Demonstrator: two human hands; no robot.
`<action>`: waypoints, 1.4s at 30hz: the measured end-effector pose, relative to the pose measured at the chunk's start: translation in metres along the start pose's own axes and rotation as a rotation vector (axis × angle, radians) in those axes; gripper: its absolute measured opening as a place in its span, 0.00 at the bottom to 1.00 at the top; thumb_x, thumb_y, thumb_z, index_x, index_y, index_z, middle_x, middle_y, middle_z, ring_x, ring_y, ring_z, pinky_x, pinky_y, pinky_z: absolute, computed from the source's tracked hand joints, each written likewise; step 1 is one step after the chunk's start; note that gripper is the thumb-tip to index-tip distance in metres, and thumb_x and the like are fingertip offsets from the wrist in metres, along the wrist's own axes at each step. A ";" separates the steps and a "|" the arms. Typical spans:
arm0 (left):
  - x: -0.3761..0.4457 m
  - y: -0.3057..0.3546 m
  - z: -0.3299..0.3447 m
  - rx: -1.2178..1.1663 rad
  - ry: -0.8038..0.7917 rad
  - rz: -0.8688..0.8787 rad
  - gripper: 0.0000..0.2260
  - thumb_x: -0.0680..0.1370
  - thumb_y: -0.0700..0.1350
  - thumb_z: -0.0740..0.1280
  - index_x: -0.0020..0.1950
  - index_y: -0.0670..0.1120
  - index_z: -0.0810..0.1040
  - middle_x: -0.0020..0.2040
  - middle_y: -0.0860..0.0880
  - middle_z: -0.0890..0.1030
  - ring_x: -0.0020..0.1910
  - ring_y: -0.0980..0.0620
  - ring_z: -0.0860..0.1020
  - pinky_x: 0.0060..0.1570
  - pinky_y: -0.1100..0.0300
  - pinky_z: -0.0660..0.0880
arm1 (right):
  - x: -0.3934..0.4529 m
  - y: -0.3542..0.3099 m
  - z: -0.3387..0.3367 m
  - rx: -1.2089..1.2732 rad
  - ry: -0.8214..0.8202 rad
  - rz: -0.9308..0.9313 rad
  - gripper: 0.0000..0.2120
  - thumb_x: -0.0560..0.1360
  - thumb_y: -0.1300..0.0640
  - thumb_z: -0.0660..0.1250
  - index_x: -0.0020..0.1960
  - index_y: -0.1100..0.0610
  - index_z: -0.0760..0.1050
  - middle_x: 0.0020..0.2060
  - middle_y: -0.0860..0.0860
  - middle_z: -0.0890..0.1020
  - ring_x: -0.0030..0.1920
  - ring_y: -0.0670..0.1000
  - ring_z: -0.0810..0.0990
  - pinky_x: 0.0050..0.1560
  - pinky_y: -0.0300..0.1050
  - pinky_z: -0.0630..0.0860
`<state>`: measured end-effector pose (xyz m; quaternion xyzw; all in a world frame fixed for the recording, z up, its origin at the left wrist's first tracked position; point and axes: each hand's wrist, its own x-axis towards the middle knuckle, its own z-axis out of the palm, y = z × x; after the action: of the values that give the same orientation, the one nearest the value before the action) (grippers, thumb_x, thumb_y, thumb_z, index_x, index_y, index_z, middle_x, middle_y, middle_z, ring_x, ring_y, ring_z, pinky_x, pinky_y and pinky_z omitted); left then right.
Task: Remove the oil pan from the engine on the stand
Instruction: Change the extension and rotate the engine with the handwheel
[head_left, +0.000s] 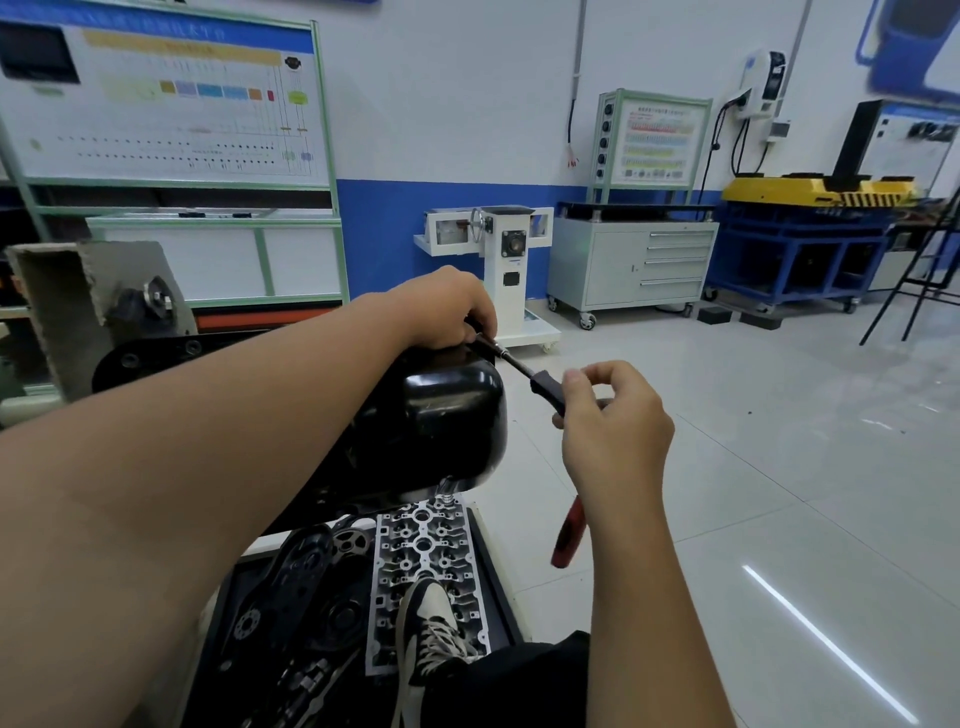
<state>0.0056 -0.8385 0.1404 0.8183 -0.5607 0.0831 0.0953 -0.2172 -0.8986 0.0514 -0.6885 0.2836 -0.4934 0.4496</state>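
The shiny black oil pan (447, 415) is sitting on top of the engine on the stand, right in front of me. My left hand (447, 306) is resting on the far top edge of the pan, with its fingers curling tight around the front end of a black tool (524, 371). Just to the right of the pan, my right hand (613, 415) is pinching the tool's thick handle with bent fingers. Below the pan, a silver cylinder head (423, 561) is lying on a black tray (498, 587), and my shoe (431, 634) is resting on it.
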 end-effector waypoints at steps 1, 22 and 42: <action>0.000 -0.001 0.000 0.001 0.002 0.000 0.12 0.78 0.39 0.72 0.52 0.55 0.88 0.51 0.56 0.83 0.52 0.52 0.80 0.54 0.52 0.80 | 0.000 -0.001 0.000 -0.001 0.019 -0.022 0.08 0.78 0.50 0.73 0.43 0.46 0.75 0.32 0.47 0.82 0.35 0.43 0.81 0.33 0.32 0.73; 0.008 -0.002 -0.006 0.561 -0.019 0.380 0.09 0.81 0.47 0.69 0.57 0.60 0.85 0.57 0.60 0.82 0.58 0.52 0.74 0.46 0.52 0.76 | -0.013 0.031 -0.013 0.472 0.204 0.286 0.12 0.60 0.55 0.80 0.39 0.47 0.81 0.37 0.47 0.82 0.34 0.54 0.72 0.39 0.49 0.73; 0.021 -0.005 -0.011 0.299 -0.214 0.244 0.10 0.81 0.41 0.69 0.56 0.54 0.86 0.55 0.53 0.84 0.54 0.50 0.80 0.60 0.49 0.77 | -0.011 0.039 -0.006 0.599 0.284 0.422 0.14 0.65 0.65 0.82 0.39 0.54 0.79 0.32 0.48 0.79 0.31 0.52 0.71 0.41 0.48 0.71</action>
<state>0.0176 -0.8526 0.1556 0.7534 -0.6441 0.0887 -0.0979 -0.2248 -0.9085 0.0128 -0.3780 0.3218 -0.5414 0.6785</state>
